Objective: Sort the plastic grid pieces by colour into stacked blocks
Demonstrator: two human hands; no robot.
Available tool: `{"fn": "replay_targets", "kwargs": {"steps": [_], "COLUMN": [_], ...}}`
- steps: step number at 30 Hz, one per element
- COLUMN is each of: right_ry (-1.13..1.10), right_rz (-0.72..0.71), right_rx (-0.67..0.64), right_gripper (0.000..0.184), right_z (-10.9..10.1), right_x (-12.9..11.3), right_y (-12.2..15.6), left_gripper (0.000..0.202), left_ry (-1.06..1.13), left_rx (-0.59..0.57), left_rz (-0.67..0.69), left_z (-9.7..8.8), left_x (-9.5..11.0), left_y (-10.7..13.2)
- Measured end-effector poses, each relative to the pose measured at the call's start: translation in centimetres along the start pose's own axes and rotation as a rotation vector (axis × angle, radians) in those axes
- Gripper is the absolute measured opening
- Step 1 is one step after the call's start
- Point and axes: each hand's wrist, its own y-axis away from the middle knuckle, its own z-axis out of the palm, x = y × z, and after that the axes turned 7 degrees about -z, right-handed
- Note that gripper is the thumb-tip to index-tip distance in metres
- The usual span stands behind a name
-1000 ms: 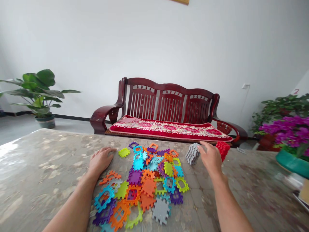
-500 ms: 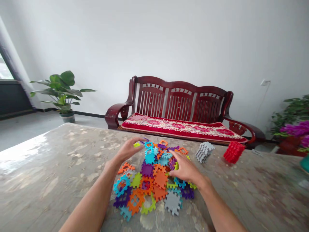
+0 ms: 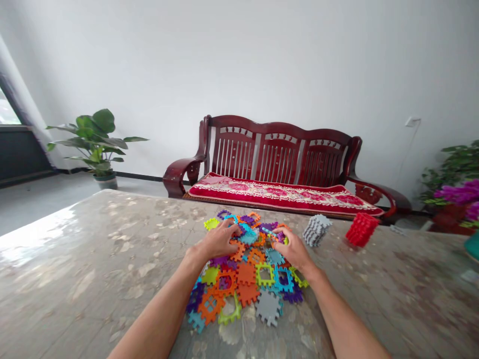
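Note:
A heap of flat, notched plastic tiles in orange, purple, blue, green and grey lies on the marbled table. My left hand rests on the far part of the heap, its fingers curled down among the tiles beside a teal piece. My right hand is close beside it, pinching a thin blue tile that is lifted a little off the heap. A stack of grey tiles and a red assembled block stand to the right of my hands, apart from them.
A dark red wooden bench with a red cushion stands behind the table. A leafy potted plant is on the floor at the left. Purple flowers and a teal pot sit at the table's right edge.
My right hand left the grey stack and came to the heap's far part. My left hand moved right to meet it. The view shifted left and the right hand now pinches a blue tile.

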Motion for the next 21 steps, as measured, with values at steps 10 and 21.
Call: {"fn": "replay_targets", "kwargs": {"steps": [10, 21], "right_ry": [-0.114, -0.338], "right_rz": [-0.045, -0.173], "right_rx": [0.023, -0.037], "right_gripper": [0.038, 0.050], "right_z": [-0.8, 2.7], "right_x": [-0.4, -2.1], "right_y": [-0.3, 0.1], "left_gripper": [0.027, 0.031], "left_ry": [-0.095, 0.058], "left_rx": [-0.038, 0.066], "left_rz": [-0.166, -0.249], "left_z": [-2.0, -2.9], "left_x": [-4.2, -7.5], "left_y": [0.0, -0.1]}}
